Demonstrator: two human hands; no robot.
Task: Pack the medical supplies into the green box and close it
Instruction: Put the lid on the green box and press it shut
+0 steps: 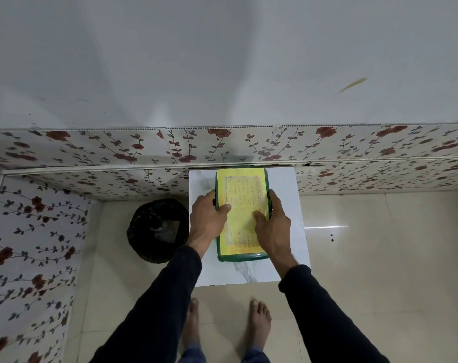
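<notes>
From the head camera, looking down, I had the green box (242,256) lying on the small white marble-patterned table (288,195), its far end close to the flowered wall tiles (353,142). The lid was down, and its top carried a yellow printed label (242,205) that covered nearly the whole face, leaving only the green rim showing around it. I could not see anything of what was inside.

My left hand (208,218) gripped the box's left edge, thumb lying across the yellow label and the fingers curled over the side. My right hand (273,222) did the same on the right edge, thumb on the label, fingers wrapped down the outside wall. So both hands were clamped on the box, one to each flank, with the label bare between them. Both forearms were in dark sleeves (170,297).

On the floor to the left of the table stood a round black bin (157,230) lined with a dark bag, just beside the table's edge. My bare feet (259,323) stood on the pale floor tiles (379,258) at the near side of the table.
</notes>
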